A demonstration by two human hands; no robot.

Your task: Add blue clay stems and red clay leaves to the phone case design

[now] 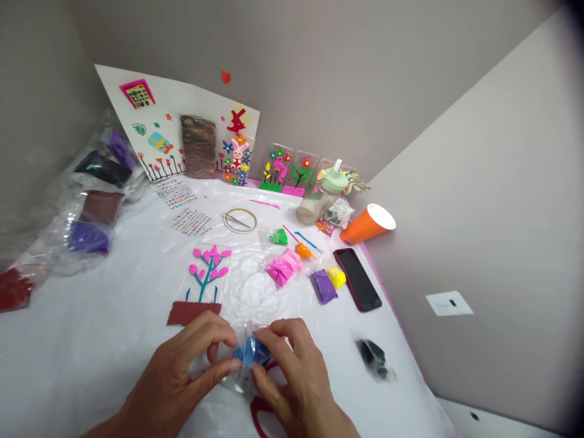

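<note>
- Right hand (296,371): thumb and fingers closed on a clear packet of blue clay (250,351), at the near middle of the table (137,365).
- Left hand (185,362): thumb and forefinger curled at the packet's left side (whether they pinch it, I cannot tell).
- Red handle (259,404) — partly hidden beneath the right hand.
- Pink-flowered panel (208,274) — just beyond the left hand.
</note>
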